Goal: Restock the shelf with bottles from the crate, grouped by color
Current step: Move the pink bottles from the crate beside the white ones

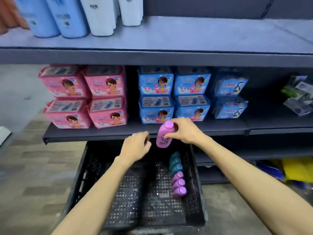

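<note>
One purple bottle [164,135] is in your right hand [185,131]: thumb on the front label, fingers curled round the back just under the cap. The bottle is held roughly upright above the far end of the crate [94,175], in front of the middle shelf [101,134] lip. Its body is smooth glossy plastic, oval, with a domed cap.

Your left hand [135,146] is just beside the bottle, fingers loosely curled and holding nothing. I can't tell if it touches the bottle.

The crate is rigid black plastic, rectangular, with lattice walls and floor. A row of small bottles lies along its right wall, packed side by side: teal bottles [175,162] at the far end, three purple ones [178,185] nearer you.

Above, the top shelf [203,36] is flat matte grey. Tall pale blue bottles [67,19] and white bottles [101,16] stand at its left, and the right part is bare.

On the middle shelf, soft printed film packs are stacked two high: pink packs [88,97] left, blue packs [174,95] right.
</note>
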